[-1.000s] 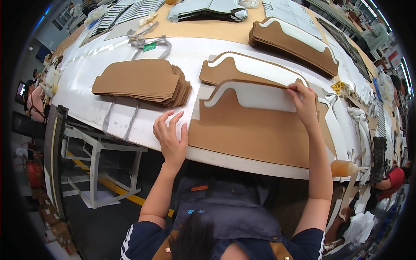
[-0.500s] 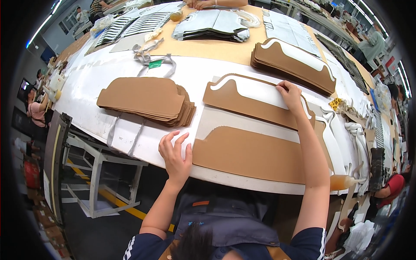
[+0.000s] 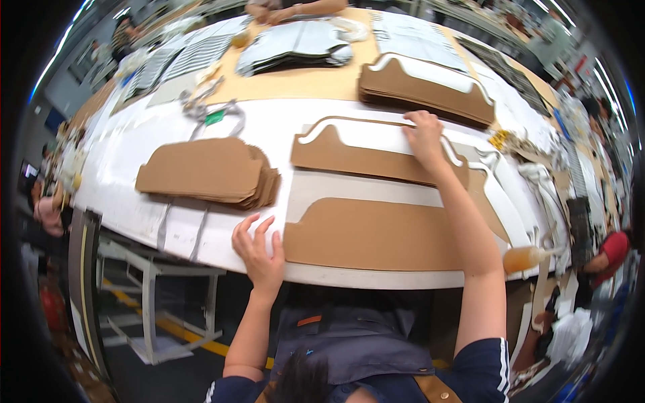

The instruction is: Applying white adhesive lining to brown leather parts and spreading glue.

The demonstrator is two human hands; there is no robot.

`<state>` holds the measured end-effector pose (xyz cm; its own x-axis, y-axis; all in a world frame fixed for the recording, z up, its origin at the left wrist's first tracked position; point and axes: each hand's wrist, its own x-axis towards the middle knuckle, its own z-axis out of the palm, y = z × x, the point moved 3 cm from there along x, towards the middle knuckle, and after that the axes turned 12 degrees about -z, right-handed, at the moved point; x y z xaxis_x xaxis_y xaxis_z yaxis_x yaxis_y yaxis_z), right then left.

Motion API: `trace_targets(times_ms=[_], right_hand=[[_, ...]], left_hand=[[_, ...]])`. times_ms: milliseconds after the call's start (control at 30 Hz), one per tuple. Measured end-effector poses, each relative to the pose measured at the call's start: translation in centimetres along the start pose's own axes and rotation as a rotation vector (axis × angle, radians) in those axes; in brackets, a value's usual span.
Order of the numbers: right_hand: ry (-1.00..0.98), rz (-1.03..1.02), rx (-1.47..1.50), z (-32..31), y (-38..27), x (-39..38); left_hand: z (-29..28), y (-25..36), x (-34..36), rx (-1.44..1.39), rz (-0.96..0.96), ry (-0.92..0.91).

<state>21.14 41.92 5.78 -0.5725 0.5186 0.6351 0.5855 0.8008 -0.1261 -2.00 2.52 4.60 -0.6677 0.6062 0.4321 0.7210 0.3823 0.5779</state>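
In front of me lies a flat brown panel point(image 3: 376, 235) with a stepped left corner. Near its left end, by the table's front edge, my left hand point(image 3: 261, 258) is open with fingers apart and holds nothing. Behind that panel lies another brown piece point(image 3: 363, 162) under a white curved-edge piece point(image 3: 376, 138). My right hand point(image 3: 424, 138) is over the upper edge of the white piece. Its thumb and forefinger look apart, slightly blurred, and I cannot tell whether the fingertips touch the edge. A stack of brown panels point(image 3: 198, 168) sits to the left.
Another brown stack point(image 3: 423, 97) topped with white stands at the back right. Grey straps point(image 3: 215, 115) lie behind the left stack. An amber-filled bottle point(image 3: 523, 258) lies at the right front edge, near white strips point(image 3: 504, 195). Across the table are another person's hands point(image 3: 275, 13).
The view has shifted, so the table's things sit further left. My right thumb and forefinger, pinched at the white piece's edge before, look parted and slightly higher. My left hand stays open.
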Motion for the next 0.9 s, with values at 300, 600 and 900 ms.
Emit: trace_targets(times_ms=[300,600,900], right_hand=[[-0.115,0.082,0.452,-15.3,-8.3,-12.0],[0.870,0.857,1.829,-23.8,-4.1,-32.0],[1.823,0.820,2.465,-23.7,-0.4,-30.2]], left_hand=[[-0.1,0.5,-0.1,-0.020,0.011,0.012],[-0.3,0.5,-0.2,-0.333,-0.023,-0.069],[2.0,8.5,-3.8,-0.550,0.208,-0.331]])
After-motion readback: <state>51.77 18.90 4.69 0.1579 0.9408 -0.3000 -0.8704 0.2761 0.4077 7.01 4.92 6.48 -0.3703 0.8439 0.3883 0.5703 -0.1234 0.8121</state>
